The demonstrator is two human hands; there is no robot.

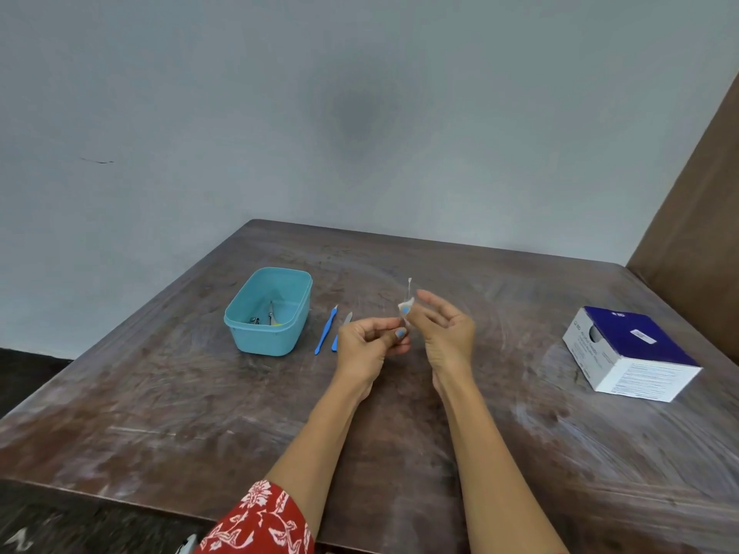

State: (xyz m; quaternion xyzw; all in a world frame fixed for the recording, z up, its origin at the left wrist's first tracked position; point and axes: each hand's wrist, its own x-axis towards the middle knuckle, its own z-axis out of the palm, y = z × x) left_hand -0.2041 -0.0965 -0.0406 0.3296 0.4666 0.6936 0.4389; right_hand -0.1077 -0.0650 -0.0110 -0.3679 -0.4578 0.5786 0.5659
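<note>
Two hands up over table (160, 393), head view. Left hand (368, 347) curled, gripping lower end of thin tool (409, 287); tool upright, tip above both hands. Right hand (444, 327) pinching white pad (404, 307) against tool shaft with thumb and forefinger, other fingers loosely spread. Blue-handled tools (324, 333), two, flat on table just left of left hand. Teal tub (260, 337) further left, small metal bits inside. Blue-and-white box (640, 365) well right of right hand. Red patterned sleeve (260, 521) on left arm.
</note>
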